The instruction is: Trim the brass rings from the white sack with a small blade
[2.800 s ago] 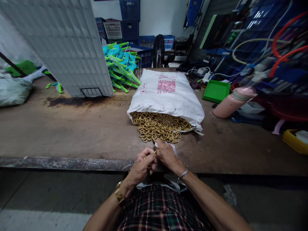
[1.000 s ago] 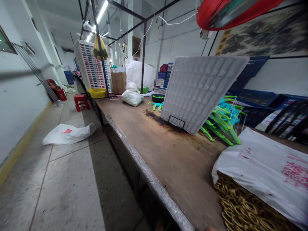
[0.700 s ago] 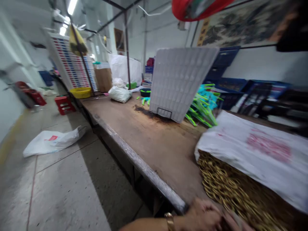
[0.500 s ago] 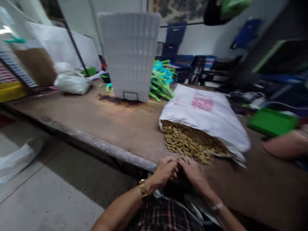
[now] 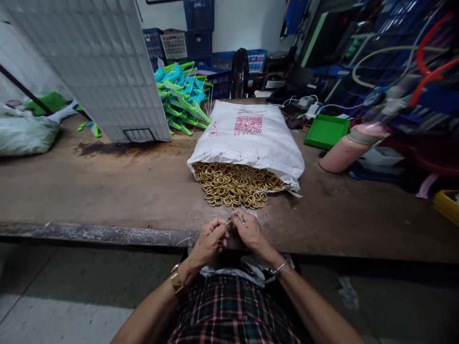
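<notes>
My left hand [image 5: 209, 241] is closed in a pinch at the table's front edge, with a small brass-coloured ring [image 5: 228, 222] at its fingertips, partly hidden. Close against it, my right hand [image 5: 253, 234] is closed around a thin metal tool [image 5: 241, 217]; only its short tip shows, so its kind is unclear. Just beyond both hands, many brass rings [image 5: 233, 186] spill from the open mouth of a white sack [image 5: 222, 143] printed with a red square code. The sack lies on its side.
The brown table [image 5: 107, 191] carries a tall white ribbed panel [image 5: 118, 81] at left, with turquoise and green plastic parts [image 5: 186, 98] behind it. On the right stand a green tray [image 5: 327, 131] and a pink bottle [image 5: 344, 150]. A pale bag [image 5: 28, 134] lies far left.
The view has swung right, so the sack and panel sit farther left and the pink bottle has come into sight. Both hands stay together in front of the rings.
</notes>
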### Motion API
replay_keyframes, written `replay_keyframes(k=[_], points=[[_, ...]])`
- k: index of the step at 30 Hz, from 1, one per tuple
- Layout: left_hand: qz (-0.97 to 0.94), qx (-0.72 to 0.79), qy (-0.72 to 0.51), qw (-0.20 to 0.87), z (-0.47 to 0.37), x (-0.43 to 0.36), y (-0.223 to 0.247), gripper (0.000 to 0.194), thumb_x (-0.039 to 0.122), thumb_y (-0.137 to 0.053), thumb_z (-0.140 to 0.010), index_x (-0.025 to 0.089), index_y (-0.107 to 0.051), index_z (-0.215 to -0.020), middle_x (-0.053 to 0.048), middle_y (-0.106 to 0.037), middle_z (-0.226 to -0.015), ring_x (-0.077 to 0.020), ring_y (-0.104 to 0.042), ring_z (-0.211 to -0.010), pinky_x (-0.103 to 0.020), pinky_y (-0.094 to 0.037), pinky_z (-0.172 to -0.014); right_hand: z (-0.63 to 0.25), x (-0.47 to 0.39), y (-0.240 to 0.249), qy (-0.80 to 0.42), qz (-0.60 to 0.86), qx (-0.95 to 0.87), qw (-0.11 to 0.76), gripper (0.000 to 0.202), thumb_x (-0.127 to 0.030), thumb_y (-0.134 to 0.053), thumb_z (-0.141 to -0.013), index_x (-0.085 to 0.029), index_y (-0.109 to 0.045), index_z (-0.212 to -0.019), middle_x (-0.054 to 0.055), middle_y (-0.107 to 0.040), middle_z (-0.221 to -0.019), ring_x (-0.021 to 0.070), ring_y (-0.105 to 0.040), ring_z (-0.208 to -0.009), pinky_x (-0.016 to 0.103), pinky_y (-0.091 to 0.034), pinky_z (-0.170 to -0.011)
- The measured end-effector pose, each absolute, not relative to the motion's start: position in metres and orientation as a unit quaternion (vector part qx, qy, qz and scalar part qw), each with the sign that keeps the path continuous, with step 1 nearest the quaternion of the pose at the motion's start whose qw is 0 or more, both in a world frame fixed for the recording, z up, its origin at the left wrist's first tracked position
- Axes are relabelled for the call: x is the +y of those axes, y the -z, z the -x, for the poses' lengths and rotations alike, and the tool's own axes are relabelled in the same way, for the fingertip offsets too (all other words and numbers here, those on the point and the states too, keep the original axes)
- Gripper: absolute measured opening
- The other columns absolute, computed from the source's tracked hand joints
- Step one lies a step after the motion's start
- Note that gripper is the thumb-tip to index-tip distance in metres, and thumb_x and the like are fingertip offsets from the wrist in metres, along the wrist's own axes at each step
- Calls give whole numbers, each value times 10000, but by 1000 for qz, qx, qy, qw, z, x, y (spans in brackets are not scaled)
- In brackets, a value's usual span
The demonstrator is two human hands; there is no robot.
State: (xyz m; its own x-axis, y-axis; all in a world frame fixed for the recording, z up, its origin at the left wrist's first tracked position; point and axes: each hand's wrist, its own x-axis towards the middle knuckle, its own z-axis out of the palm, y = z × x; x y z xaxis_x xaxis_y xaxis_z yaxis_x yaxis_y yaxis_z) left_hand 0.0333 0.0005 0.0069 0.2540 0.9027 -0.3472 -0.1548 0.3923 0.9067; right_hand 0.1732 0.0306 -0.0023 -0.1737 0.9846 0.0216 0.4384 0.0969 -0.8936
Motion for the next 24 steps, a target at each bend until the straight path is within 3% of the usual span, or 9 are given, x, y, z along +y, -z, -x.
replay_keyframes(k=[9, 24], points=[[-410, 508, -389, 650, -40, 3, -12, 330, 493, -541, -730, 170, -480, -760, 45, -494, -588, -47, -414, -423, -159, -297, -386, -184, 17, 4, -239, 508, -807, 186, 157, -108, -394, -746, -183, -530, -771, 4, -564, -651, 118, -462, -586, 229, -259, -565], [-414, 533, -408, 615, -40, 0, -9, 315, 483, -506, -753, 171, -467, -736, 48, -480, -558, -45, -395, -412, -160, -291, -395, -176, 22, -7, -205, 524, -825, 49, 229, -124, -392, -762, -167, -549, -923, 48, -641, -728, 144, -548, -622, 251, -244, -555]])
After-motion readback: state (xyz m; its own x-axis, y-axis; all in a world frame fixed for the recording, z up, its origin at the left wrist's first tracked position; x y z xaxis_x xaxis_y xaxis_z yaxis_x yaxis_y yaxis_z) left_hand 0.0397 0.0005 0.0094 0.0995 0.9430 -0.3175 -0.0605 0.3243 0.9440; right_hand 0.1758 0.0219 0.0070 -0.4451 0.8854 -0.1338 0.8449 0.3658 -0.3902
